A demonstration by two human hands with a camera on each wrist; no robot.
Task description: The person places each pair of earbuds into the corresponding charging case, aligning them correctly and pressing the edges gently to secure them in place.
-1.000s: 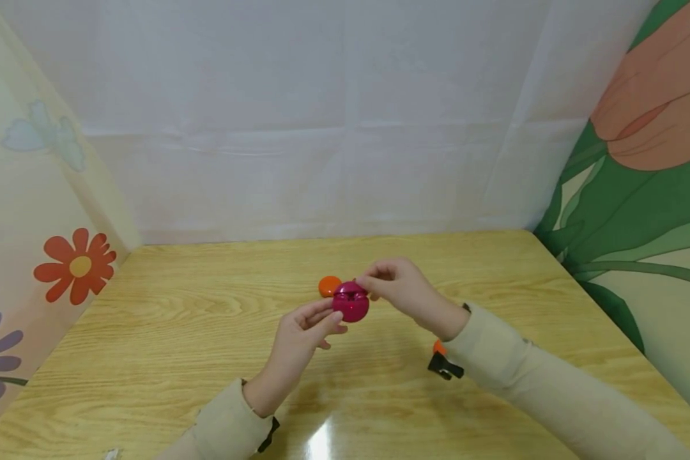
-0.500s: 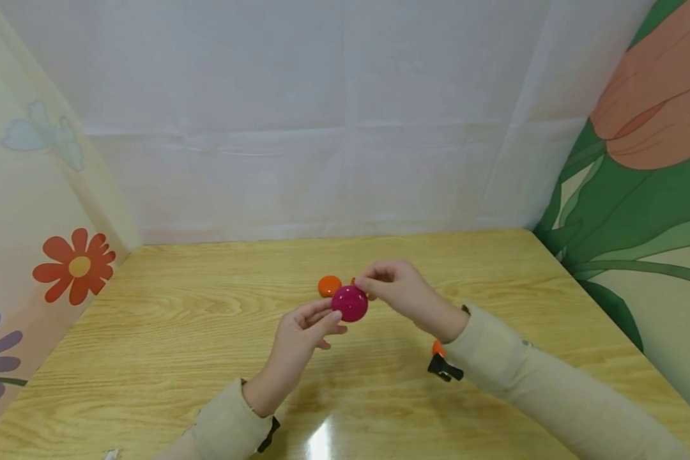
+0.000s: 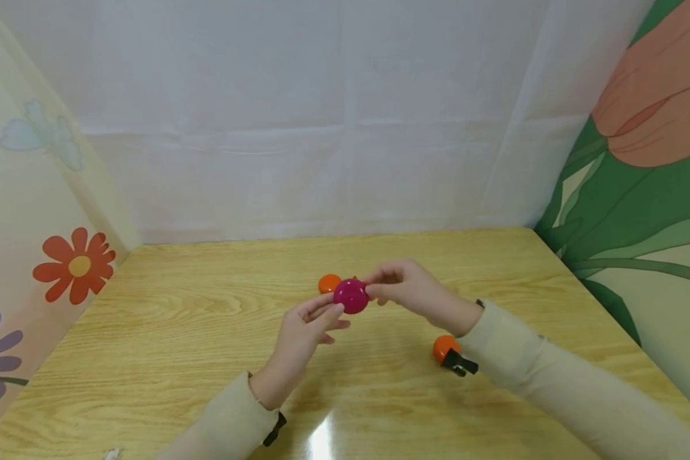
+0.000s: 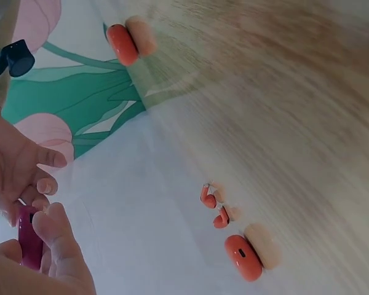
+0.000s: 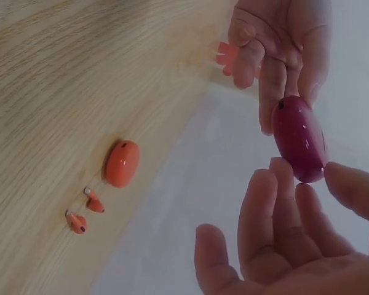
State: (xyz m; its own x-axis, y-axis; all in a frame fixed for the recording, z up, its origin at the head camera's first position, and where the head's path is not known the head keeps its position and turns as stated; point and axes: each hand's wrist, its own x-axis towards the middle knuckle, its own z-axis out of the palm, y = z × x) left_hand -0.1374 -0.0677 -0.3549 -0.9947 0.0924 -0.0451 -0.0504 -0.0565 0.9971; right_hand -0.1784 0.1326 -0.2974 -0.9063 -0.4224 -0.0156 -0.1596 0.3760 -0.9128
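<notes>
A glossy magenta earbud case (image 3: 351, 296), round and with its lid down, is held above the table between both hands. My left hand (image 3: 301, 332) pinches its left side between thumb and fingers. From the other side, my right hand (image 3: 416, 291) holds the right edge with its thumb and fingertips. The right wrist view shows the case (image 5: 299, 140) edge-on, with a small dark port near one end. Beyond the case, an orange earbud case (image 3: 329, 283) lies on the table. Beside it are two orange earbuds (image 5: 95, 201), mostly hidden in the head view.
A second orange case (image 3: 445, 349) lies near the right sleeve, partly behind a black wrist strap end (image 3: 460, 362). The wooden table (image 3: 207, 306) meets a white cloth backdrop (image 3: 345, 128). A small whitish scrap (image 3: 112, 454) is at the front left.
The magenta case was ajar with earbuds showing inside; its lid has closed. Since then the case has risen slightly, and my right hand has shifted right, uncovering more of the orange case there.
</notes>
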